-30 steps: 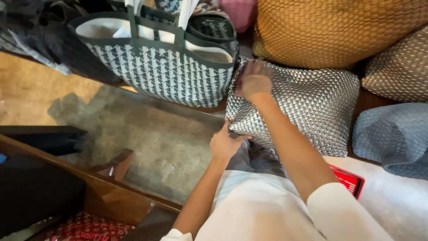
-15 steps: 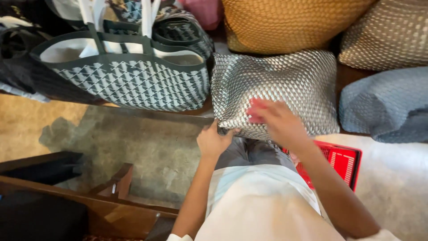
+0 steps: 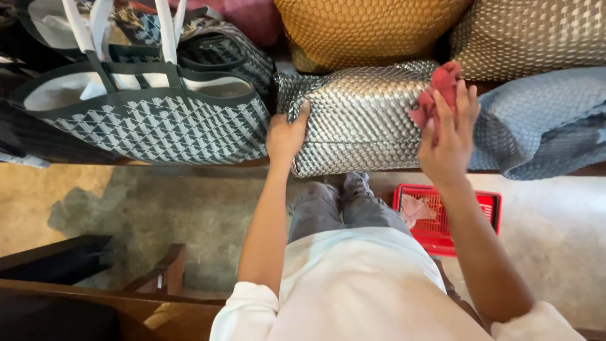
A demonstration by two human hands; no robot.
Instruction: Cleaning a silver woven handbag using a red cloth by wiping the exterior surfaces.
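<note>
A silver woven bag (image 3: 360,120) stands on a shelf in front of me. My left hand (image 3: 287,134) grips its left edge, thumb on the front. My right hand (image 3: 448,136) holds a red cloth (image 3: 439,91) pressed against the bag's right end.
A black-and-white patterned tote (image 3: 151,120) stands to the left, a mustard woven bag (image 3: 366,28) behind, a beige woven bag (image 3: 536,35) at the back right and a blue-grey woven bag (image 3: 543,123) to the right. A red basket (image 3: 470,211) sits on the floor by my feet.
My right hand with the red cloth has moved from the bag's front across to its right end. The view has shifted so the bags sit further left.
</note>
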